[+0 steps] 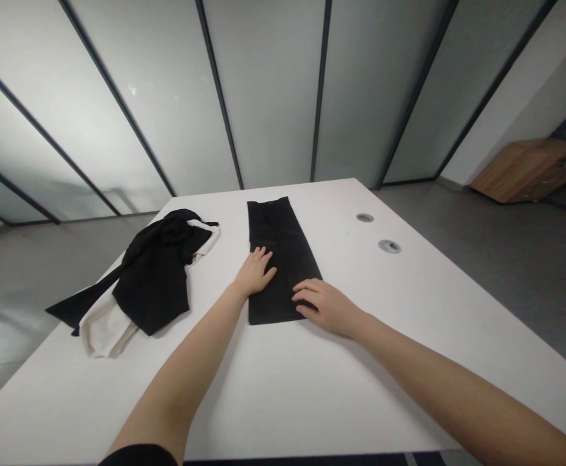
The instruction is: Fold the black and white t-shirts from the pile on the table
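A black garment (283,236), folded into a long narrow panel that looks like trousers, lies flat on the white table (283,388). My left hand (256,270) rests on its left edge about halfway along, fingers spread and pointing away from me. Over the near right corner is my right hand (329,305), its fingers slightly bent and apart on the cloth. Neither hand grips anything. To the left sits a loose heap of black clothing (154,285) with white cloth (105,330) showing from under it.
Two round grommets (364,218) are set into the tabletop at the right. Frosted glass panels (268,90) with dark frames stand beyond the far edge. A wooden cabinet (530,169) is on the grey floor at the far right.
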`<state>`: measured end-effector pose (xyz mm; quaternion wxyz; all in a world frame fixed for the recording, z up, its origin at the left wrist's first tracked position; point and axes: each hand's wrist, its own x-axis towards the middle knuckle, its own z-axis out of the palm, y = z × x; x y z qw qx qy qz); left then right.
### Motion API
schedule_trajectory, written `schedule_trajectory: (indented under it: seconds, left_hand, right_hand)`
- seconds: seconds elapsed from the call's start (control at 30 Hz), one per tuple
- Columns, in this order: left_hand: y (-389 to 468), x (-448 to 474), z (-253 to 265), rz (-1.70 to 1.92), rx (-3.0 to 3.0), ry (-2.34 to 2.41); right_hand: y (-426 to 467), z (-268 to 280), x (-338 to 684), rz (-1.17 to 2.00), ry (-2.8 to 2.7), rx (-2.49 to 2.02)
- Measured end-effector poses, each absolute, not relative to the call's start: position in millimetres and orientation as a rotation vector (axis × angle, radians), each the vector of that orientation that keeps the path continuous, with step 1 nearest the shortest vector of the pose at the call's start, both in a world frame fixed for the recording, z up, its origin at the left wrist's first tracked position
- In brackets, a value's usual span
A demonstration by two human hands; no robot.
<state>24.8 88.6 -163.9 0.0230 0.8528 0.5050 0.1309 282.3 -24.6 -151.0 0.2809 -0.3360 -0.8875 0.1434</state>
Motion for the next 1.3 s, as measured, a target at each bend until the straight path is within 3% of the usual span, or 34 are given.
schedule_trajectory:
  seconds: [0.13, 0.37, 0.9, 1.13, 1.3]
  left_hand:
    - [77, 24, -158, 0.571, 2.708, 1.433]
    - [2, 19, -148, 0.347, 2.744, 0.964]
    - [-24, 6, -130, 0.300, 2.711, 0.978]
    - [-22, -2, -126, 0.423, 2.411, 0.846]
    - [-8, -6, -137, 0.674, 2.556, 1.072]
  right_hand:
    - [-20, -150, 287, 0.350, -2.435, -1.005]
    - [-18, -155, 289, 0.330, -2.491, -0.985]
    - [-27, -159, 272, 0.349, -2.560, -0.922]
    - [-29, -147, 283, 0.770, -2.309, -0.693]
    - [-15, -155, 290, 0.504, -2.173, -0.933]
